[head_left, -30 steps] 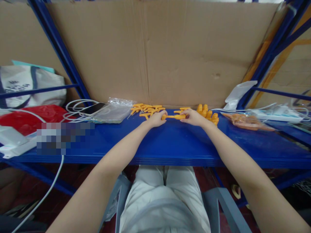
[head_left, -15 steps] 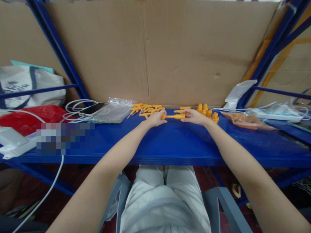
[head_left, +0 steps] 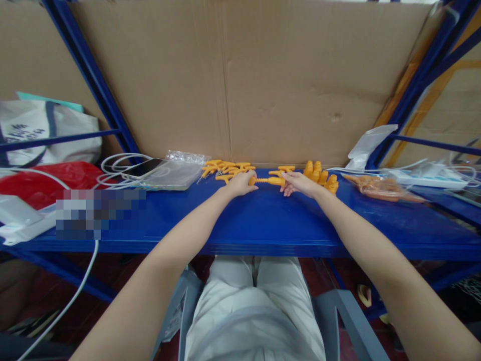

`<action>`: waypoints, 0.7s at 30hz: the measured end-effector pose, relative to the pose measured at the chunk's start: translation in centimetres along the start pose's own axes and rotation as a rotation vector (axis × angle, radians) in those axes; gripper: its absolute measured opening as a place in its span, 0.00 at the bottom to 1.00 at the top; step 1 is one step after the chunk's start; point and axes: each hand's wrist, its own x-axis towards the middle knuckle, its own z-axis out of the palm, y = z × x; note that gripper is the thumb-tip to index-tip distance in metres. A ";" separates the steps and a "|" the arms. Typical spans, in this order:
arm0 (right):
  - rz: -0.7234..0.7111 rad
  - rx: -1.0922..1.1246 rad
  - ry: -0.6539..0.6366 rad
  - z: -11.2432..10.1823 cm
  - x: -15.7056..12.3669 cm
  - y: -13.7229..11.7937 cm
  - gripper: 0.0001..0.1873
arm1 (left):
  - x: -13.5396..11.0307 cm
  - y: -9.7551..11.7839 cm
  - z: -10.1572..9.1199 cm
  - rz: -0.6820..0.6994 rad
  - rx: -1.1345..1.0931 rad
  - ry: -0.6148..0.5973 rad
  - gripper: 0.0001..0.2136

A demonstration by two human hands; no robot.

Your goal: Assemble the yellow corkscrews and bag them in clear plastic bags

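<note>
The left hand [head_left: 241, 185] is gripping the tool [head_left: 273, 181] at left. The right hand [head_left: 300, 184] is pinching its right end

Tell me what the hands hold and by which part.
An orange tool: the left hand grips its left end; the right hand touches its right end, its grip there unclear.
</note>
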 end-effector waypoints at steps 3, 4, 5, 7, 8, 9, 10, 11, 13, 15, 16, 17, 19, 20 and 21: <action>0.039 0.006 -0.014 0.0 -0.6 -0.7 0.10 | 0.1 -0.1 0.1 0.000 -0.014 0.008 0.17; 0.039 0.010 -0.024 -0.1 -0.9 -0.9 0.07 | 0.1 -0.1 0.1 0.003 -0.015 0.013 0.17; 0.034 0.014 -0.030 -0.3 -1.1 -1.1 0.09 | 0.1 -0.1 0.2 0.005 -0.015 0.019 0.17; 0.008 0.013 -0.019 -0.5 -1.3 -1.3 0.15 | 0.1 -0.1 0.2 0.004 -0.015 0.029 0.16; -0.003 0.006 -0.011 -0.5 -1.4 -1.3 0.15 | 0.1 -0.1 0.2 0.002 -0.015 0.032 0.16; -0.010 -0.003 -0.010 -0.5 -1.4 -1.2 0.13 | 0.1 -0.2 0.3 0.000 -0.015 0.036 0.16; -0.012 -0.013 -0.022 -0.5 -1.3 -1.1 0.11 | 0.0 -0.2 0.3 0.002 -0.012 0.039 0.16; -0.012 -0.022 -0.042 -0.4 -1.2 -1.0 0.10 | 0.0 -0.2 0.3 0.007 -0.009 0.044 0.16; 0.000 -0.031 -0.080 -0.2 -1.0 -0.8 0.15 | -0.1 -0.2 0.3 0.018 -0.004 0.057 0.16; 0.031 -0.051 -0.061 0.2 -0.8 -0.7 0.23 | -0.1 -0.1 0.3 0.016 -0.005 0.063 0.15; 0.055 -0.071 -0.032 0.4 -0.7 -0.7 0.26 | -0.1 0.0 0.2 0.010 -0.007 0.060 0.15; 0.080 -0.097 -0.002 0.5 -0.7 -0.8 0.29 | -0.1 0.1 0.2 0.004 -0.008 0.052 0.15; 0.130 -0.147 0.040 0.7 -0.8 -1.0 0.32 | -0.1 0.2 0.1 -0.005 -0.007 0.036 0.15; 0.150 -0.157 0.045 0.8 -0.9 -1.2 0.32 | -0.1 0.3 0.0 -0.006 -0.008 0.031 0.15; 0.165 -0.154 0.039 0.7 -1.1 -1.4 0.32 | -0.1 0.3 0.0 -0.005 -0.010 0.029 0.15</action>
